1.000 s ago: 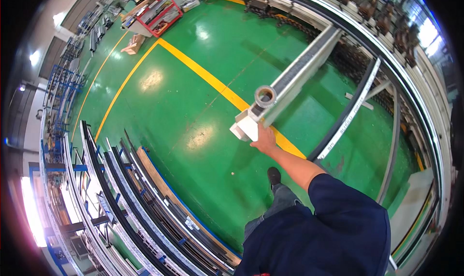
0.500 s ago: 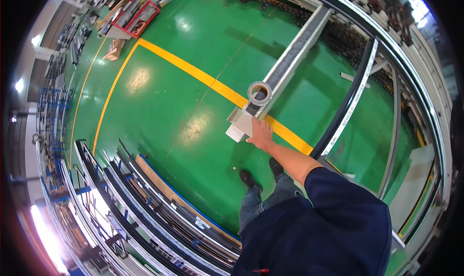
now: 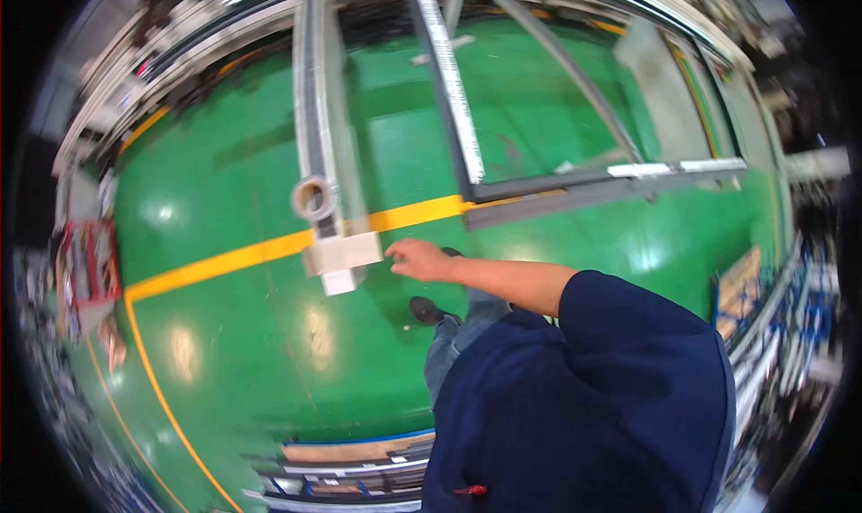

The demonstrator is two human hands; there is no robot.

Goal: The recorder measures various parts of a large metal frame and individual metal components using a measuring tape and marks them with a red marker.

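My right hand [image 3: 418,260] reaches in from the right, bare, with its fingers loosely bent and apart. It holds nothing and hovers just right of a small open carton [image 3: 359,249], with a gap between them. The carton is pale, with its flaps folded out, and sits at the near end of a long narrow beam [image 3: 310,100]. On the beam, just beyond the carton, rests a roll of tape [image 3: 299,201] with a wide core. My left hand is out of view.
A large dark frame [image 3: 458,118] with printed white film stands at the right. Its lower dark rail [image 3: 539,206] runs rightward. A yellow line [image 3: 224,260] crosses the green floor. A red cart [image 3: 115,262] is at far left, and stacked profiles [image 3: 359,468] lie at the bottom.
My right hand has let go of the carton and drawn back to its right. My view has swung to the right, so the beam and carton appear farther left.
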